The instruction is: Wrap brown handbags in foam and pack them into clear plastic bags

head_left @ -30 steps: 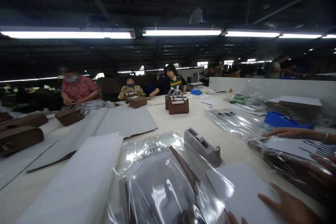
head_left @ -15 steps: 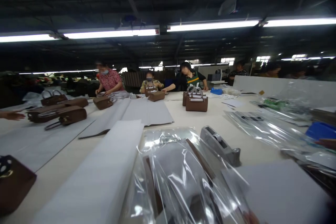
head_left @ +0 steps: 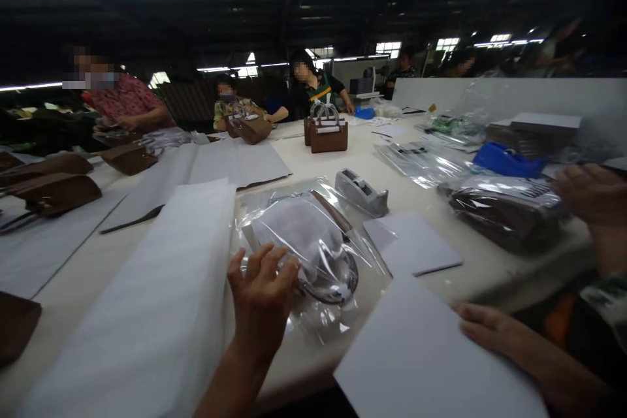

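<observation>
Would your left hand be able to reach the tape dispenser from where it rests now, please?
Probably yes. The left hand lies on the clear bagged handbag, and the tape dispenser stands just beyond that bag on the table, with nothing tall between them.

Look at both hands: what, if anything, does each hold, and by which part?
The left hand rests on the near left edge of the clear plastic bag; a closed grip cannot be told. The right hand holds the flat white card sheet by its right edge.

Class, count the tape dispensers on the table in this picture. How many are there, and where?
1. The grey tape dispenser sits mid-table, just beyond the plastic-wrapped bag that the left hand touches. Others may be hidden among clutter.
</observation>
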{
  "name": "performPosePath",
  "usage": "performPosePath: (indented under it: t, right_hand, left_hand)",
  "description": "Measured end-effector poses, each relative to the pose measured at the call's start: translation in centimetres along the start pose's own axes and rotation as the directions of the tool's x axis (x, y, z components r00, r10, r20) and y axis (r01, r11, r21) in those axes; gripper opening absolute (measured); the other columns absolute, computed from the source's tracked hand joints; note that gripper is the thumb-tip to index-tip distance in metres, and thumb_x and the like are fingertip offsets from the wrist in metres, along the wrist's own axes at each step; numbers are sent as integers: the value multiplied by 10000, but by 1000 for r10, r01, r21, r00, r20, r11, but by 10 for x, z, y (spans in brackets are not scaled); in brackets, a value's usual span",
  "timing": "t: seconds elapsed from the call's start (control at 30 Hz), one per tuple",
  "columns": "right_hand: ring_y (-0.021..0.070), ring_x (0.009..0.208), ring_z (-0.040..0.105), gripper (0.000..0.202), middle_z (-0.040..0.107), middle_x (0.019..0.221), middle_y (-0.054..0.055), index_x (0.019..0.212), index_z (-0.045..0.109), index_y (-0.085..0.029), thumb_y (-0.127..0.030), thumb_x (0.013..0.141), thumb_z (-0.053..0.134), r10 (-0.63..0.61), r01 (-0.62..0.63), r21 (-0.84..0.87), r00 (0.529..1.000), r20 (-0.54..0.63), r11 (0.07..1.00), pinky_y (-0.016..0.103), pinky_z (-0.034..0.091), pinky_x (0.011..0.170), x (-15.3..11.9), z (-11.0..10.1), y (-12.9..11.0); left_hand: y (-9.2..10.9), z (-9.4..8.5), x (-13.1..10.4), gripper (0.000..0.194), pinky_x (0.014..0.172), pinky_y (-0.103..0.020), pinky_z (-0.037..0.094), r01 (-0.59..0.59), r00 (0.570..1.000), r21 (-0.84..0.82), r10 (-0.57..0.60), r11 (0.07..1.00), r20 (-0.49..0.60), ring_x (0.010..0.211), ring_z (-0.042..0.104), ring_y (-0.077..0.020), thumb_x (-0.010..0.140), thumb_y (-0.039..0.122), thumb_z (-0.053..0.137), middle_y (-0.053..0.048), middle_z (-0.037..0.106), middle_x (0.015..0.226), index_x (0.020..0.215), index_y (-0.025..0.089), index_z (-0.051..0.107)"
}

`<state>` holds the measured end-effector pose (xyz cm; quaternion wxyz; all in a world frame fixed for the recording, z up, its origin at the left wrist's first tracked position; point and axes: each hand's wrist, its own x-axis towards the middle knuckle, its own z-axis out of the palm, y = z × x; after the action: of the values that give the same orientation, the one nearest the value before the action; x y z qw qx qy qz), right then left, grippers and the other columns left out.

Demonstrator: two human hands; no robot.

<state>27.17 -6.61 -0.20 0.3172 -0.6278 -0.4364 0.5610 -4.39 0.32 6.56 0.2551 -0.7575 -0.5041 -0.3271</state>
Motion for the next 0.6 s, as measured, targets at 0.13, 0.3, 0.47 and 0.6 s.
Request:
performPosePath:
  t: [0.13, 0.3, 0.47, 0.6]
  right_hand:
    - [74, 515, 485, 345, 562, 655, 7, 741, 538, -142, -473, 720, 636, 45, -89, 149, 960, 277, 985, 184, 378, 468, 13, 42, -8]
    - [70, 524, 505, 363, 584, 683, -19, 919, 550, -167, -454, 715, 637, -68, -87, 369, 920, 385, 925, 174, 375, 481, 53, 56, -43]
    - [127, 625, 578, 401, 644, 776, 1, 1038, 583, -198, -463, 736, 591, -131, 151, 237, 987, -98, 960, 222, 446, 541, 81, 30, -51]
    - [200, 1074, 532, 413, 596, 1141, 57, 1106, 594, -172, -442, 813, 485, -434, 430, -105, 806, -403, 897, 296, 419, 922, 88, 57, -53]
  left_hand:
    - [-12, -1, 19, 120, 775, -342, 441, 91, 993, -166, -101, 982, -56, 841, 563, -178, 821, 252, 558, -31, 625, 887, 901, 200, 631]
    - [-16, -11, 18, 152, 771, -332, 472, 60, 998, -174, -55, 983, 29, 877, 540, -184, 832, 233, 534, -49, 598, 931, 944, 185, 624]
    - [-27, -18, 9, 161, 732, -346, 483, 42, 997, -81, -36, 996, 73, 859, 542, -195, 835, 209, 523, -51, 598, 913, 971, 174, 602]
    - [-18, -21, 12, 144, 698, -331, 482, 28, 996, -180, -12, 983, 92, 795, 540, -173, 841, 199, 512, -38, 589, 864, 961, 180, 589]
